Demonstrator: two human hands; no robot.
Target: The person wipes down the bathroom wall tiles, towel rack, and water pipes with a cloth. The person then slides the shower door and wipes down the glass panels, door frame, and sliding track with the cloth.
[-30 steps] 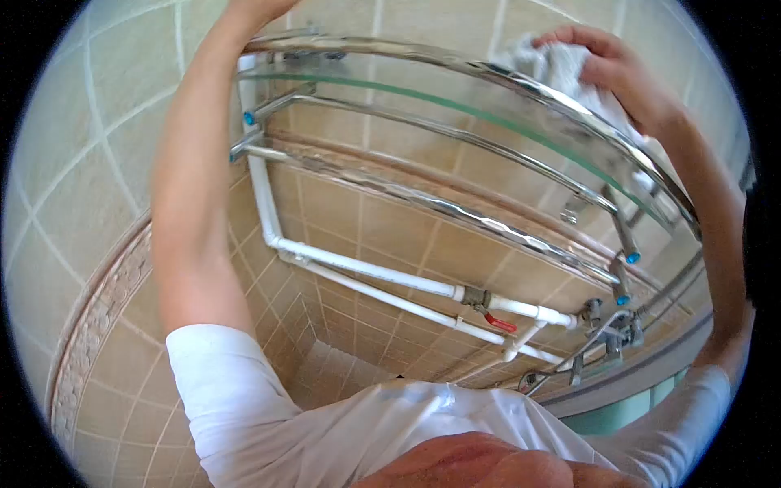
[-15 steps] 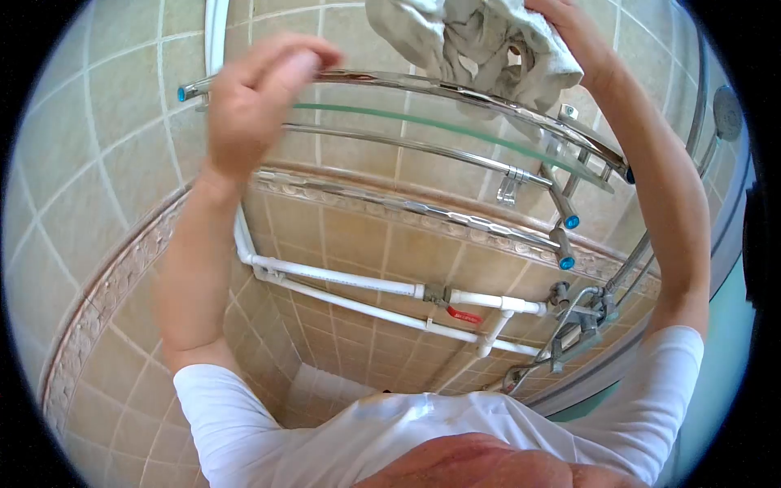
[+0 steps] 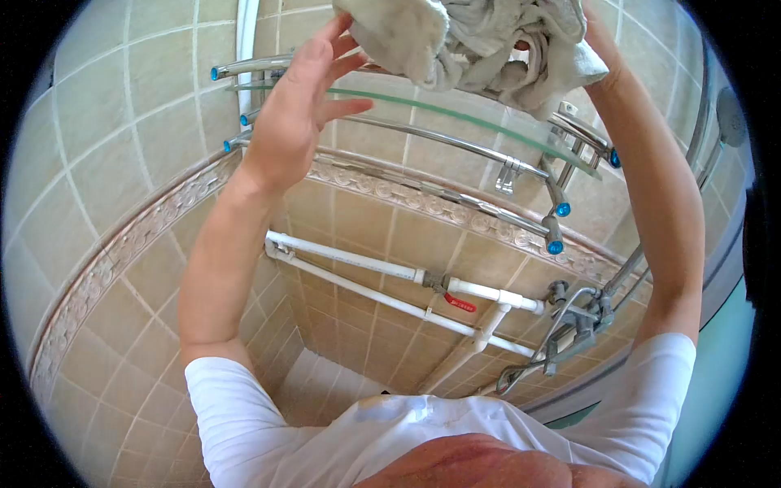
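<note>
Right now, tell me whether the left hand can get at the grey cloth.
Likely yes: the left hand is raised and open beside the grey cloth, and nothing visible stands between them.

Both arms are raised and reach up and forward. The left forearm point(image 3: 228, 268) slants upward and inward from a bent elbow, the wrist point(image 3: 264, 175) carrying on nearly in line with it. The left hand point(image 3: 289, 122) is open, its fingers point(image 3: 348, 107) spread apart, lightly curved and pointing toward the right hand point(image 3: 598, 34). That one is mostly hidden from view, so its grip cannot be made out. The right forearm point(image 3: 663, 187) rises steeply, tilting inward toward the wrist, above a bent elbow.
</note>
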